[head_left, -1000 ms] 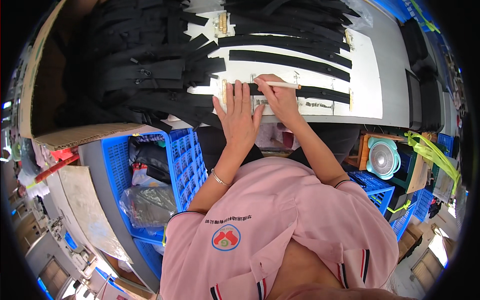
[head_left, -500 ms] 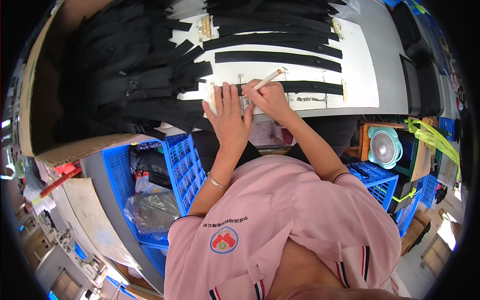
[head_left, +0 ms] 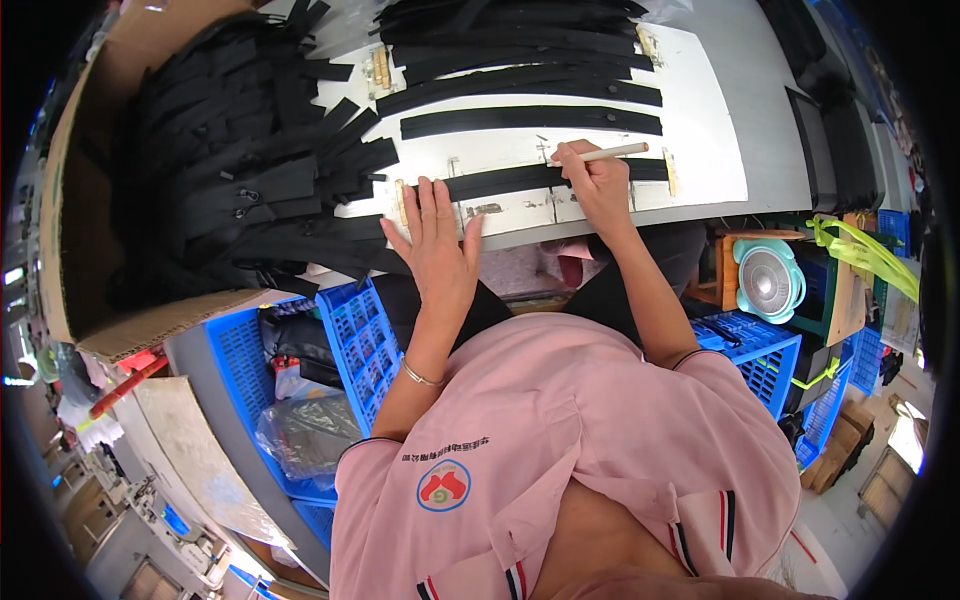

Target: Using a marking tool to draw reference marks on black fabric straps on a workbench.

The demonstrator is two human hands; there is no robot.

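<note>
Moved rightward: right hand, pinching pen, well apart from left hand, which lies flat, fingers spread, over black strip, running beneath both and liable to skew if pressed too lightly.

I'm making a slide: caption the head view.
Left hand flat on a black strip, right hand holding a slim white pen.

One head-worn fisheye looks down past the chest onto the white board.
</note>
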